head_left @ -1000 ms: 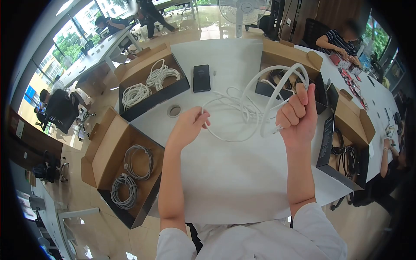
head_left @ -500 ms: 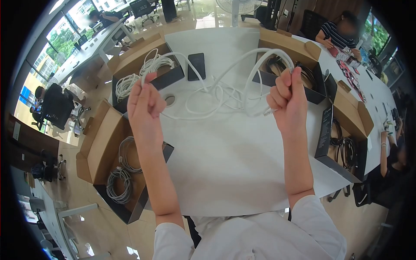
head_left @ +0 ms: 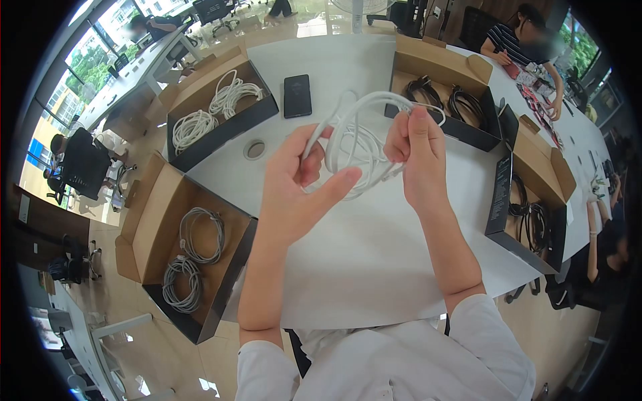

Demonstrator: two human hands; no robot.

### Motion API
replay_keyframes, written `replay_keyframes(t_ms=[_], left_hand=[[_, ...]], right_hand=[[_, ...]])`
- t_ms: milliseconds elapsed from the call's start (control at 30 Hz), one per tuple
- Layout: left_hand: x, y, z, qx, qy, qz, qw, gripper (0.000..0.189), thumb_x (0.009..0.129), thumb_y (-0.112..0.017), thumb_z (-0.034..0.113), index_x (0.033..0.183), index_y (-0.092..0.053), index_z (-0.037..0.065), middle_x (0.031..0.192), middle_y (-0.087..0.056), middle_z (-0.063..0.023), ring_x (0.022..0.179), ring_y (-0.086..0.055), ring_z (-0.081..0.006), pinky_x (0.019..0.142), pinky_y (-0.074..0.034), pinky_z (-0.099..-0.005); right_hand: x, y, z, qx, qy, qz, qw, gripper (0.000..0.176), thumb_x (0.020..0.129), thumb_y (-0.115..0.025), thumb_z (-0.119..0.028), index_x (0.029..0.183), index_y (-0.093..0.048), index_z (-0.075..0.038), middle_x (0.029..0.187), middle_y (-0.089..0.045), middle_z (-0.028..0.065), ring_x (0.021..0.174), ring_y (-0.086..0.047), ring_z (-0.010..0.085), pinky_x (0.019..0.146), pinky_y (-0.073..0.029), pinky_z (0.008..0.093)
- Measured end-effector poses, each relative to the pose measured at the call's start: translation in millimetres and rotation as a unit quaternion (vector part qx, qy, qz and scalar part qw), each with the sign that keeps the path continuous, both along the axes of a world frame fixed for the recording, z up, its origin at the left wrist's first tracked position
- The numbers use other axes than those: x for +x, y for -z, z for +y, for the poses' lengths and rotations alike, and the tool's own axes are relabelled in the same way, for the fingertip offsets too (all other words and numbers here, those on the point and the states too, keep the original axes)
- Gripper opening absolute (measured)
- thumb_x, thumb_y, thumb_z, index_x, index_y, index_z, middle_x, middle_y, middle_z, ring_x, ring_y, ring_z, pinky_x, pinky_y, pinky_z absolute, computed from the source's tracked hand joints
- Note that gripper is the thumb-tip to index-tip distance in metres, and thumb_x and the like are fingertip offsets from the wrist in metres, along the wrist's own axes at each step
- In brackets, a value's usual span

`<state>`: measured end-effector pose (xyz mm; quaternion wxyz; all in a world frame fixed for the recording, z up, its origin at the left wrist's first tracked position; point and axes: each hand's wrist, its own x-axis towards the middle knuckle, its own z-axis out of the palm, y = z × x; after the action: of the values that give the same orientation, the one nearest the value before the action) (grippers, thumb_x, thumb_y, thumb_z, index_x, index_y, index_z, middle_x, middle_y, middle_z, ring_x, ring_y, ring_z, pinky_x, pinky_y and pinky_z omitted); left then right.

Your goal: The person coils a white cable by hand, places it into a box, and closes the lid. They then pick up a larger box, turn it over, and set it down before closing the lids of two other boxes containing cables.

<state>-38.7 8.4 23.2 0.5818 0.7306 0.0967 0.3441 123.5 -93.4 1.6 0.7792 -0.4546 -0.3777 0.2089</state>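
- Currently, in the head view, we hold a white cable (head_left: pixel 382 97) in loose loops between our two hands, above the near part of the white table (head_left: pixel 334 267); we cannot tell whether its lowest loops touch the tabletop.
- Our left hand (head_left: pixel 284 194) has its fingers curled partway round one side of the loops, with the thumb stretched out away from them.
- Our right hand (head_left: pixel 424 157) is closed more firmly, thumb against bent fingers, gripping the other side of the cable; what looks like a plug (head_left: pixel 390 174) sits just below it.
- Beyond the cable lie a black smartphone (head_left: pixel 297 96) and, nearer our left hand, a roll of tape (head_left: pixel 247 150).
- On our left, an open box (head_left: pixel 224 137) bears white coils (head_left: pixel 194 130), and a nearer open carton (head_left: pixel 231 281) has grey coils (head_left: pixel 171 284). Two more, a far-right box (head_left: pixel 471 134) and a near-right box (head_left: pixel 518 244), contain black cables (head_left: pixel 535 220).
- As we judge it, the left-hand turns could slide off, since the thumb does not clamp them.
- Uneven loops could cross and knot if our hands come together carelessly, and the plug could snag in a turn because it dangles so close.
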Motion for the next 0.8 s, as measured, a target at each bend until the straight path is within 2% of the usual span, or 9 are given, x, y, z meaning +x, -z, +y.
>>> replay_keyframes(t_ms=[67, 133, 200, 233, 367, 467, 533, 633, 800], left_hand=[[6, 6, -6, -0.015, -0.026, 0.014, 0.999, 0.029, 0.092, -0.068, 0.022, 0.111, -0.059, 0.003, 0.078, -0.044, 0.0055, 0.068, -0.041, -0.0036, 0.063, -0.033, -0.0179], [12, 14, -2, 0.046, -0.033, -0.031, 0.998, 0.021, 0.096, -0.061, 0.020, 0.109, -0.057, 0.004, 0.079, -0.047, 0.0040, 0.071, -0.045, -0.0045, 0.067, -0.037, -0.0184], [14, 15, -5, -0.006, 0.006, -0.070, 0.998, 0.017, 0.100, -0.055, 0.020, 0.109, -0.055, 0.006, 0.078, -0.049, 0.0028, 0.070, -0.045, -0.0047, 0.066, -0.038, -0.0189], [15, 10, -10, -0.089, 0.047, -0.086, 0.991, 0.016, 0.101, -0.052, 0.020, 0.109, -0.054, 0.006, 0.077, -0.048, 0.0023, 0.067, -0.044, -0.0045, 0.063, -0.037, -0.0192], [4, 5, -4, -0.291, 0.212, -0.101, 0.927, 0.022, 0.104, -0.047, 0.027, 0.108, -0.050, 0.006, 0.067, -0.040, 0.0032, 0.055, -0.031, -0.0040, 0.050, -0.029, -0.0216], [2, 3, -3, -0.343, 0.203, -0.115, 0.910, 0.026, 0.105, -0.043, 0.032, 0.105, -0.051, 0.007, 0.061, -0.029, 0.0060, 0.050, -0.020, -0.0045, 0.046, -0.018, -0.0235], [3, 8, 3, -0.391, 0.214, -0.120, 0.887, 0.028, 0.104, -0.042, 0.035, 0.103, -0.051, 0.009, 0.059, -0.025, 0.0069, 0.049, -0.019, -0.0051, 0.047, -0.017, -0.0239], [5, 12, 8, -0.424, 0.218, -0.118, 0.871, 0.031, 0.104, -0.039, 0.038, 0.100, -0.051, 0.010, 0.057, -0.022, 0.0075, 0.048, -0.018, -0.0059, 0.047, -0.016, -0.0246], [10, 20, 10, -0.433, 0.234, -0.111, 0.863, 0.033, 0.104, -0.040, 0.041, 0.095, -0.050, 0.011, 0.056, -0.022, 0.0075, 0.047, -0.019, -0.0061, 0.046, -0.017, -0.0251]], right_hand=[[0, 4, 2, -0.011, 0.063, -0.091, 0.994, 0.043, 0.106, -0.041, -0.036, 0.075, -0.046, -0.006, 0.073, -0.043, -0.0012, 0.068, -0.038, 0.0114, 0.063, -0.035, 0.0249], [-4, 7, 7, -0.026, 0.161, -0.196, 0.967, 0.042, 0.106, -0.041, -0.034, 0.078, -0.050, -0.004, 0.079, -0.048, 0.0002, 0.079, -0.042, 0.0120, 0.072, -0.038, 0.0249], [-3, 10, 9, -0.011, 0.190, -0.233, 0.954, 0.039, 0.106, -0.042, -0.032, 0.083, -0.053, -0.002, 0.090, -0.051, 0.0031, 0.088, -0.043, 0.0124, 0.077, -0.039, 0.0260], [-3, 11, 9, -0.003, 0.204, -0.251, 0.946, 0.038, 0.106, -0.042, -0.031, 0.085, -0.055, -0.002, 0.095, -0.053, 0.0045, 0.093, -0.043, 0.0126, 0.080, -0.039, 0.0265], [-7, 7, 7, -0.002, 0.065, -0.102, 0.993, 0.036, 0.105, -0.044, -0.030, 0.089, -0.056, -0.001, 0.110, -0.051, 0.0073, 0.092, -0.045, 0.0122, 0.081, -0.040, 0.0265], [-3, 9, 7, -0.021, 0.024, -0.075, 0.997, 0.034, 0.105, -0.045, -0.031, 0.092, -0.057, -0.001, 0.115, -0.049, 0.0073, 0.091, -0.045, 0.0112, 0.081, -0.040, 0.0259], [-7, 2, 4, -0.036, 0.068, -0.144, 0.987, 0.032, 0.104, -0.046, -0.032, 0.097, -0.056, -0.002, 0.113, -0.049, 0.0058, 0.090, -0.045, 0.0101, 0.081, -0.040, 0.0247], [-5, 4, 7, -0.071, 0.086, -0.117, 0.987, 0.031, 0.104, -0.046, -0.033, 0.105, -0.054, -0.004, 0.112, -0.049, 0.0047, 0.090, -0.046, 0.0095, 0.079, -0.041, 0.0237], [2, 11, 14, -0.076, 0.019, -0.049, 0.996, 0.036, 0.104, -0.046, -0.036, 0.116, -0.053, -0.003, 0.108, -0.052, 0.0050, 0.081, -0.052, 0.0086, 0.068, -0.042, 0.0223]])
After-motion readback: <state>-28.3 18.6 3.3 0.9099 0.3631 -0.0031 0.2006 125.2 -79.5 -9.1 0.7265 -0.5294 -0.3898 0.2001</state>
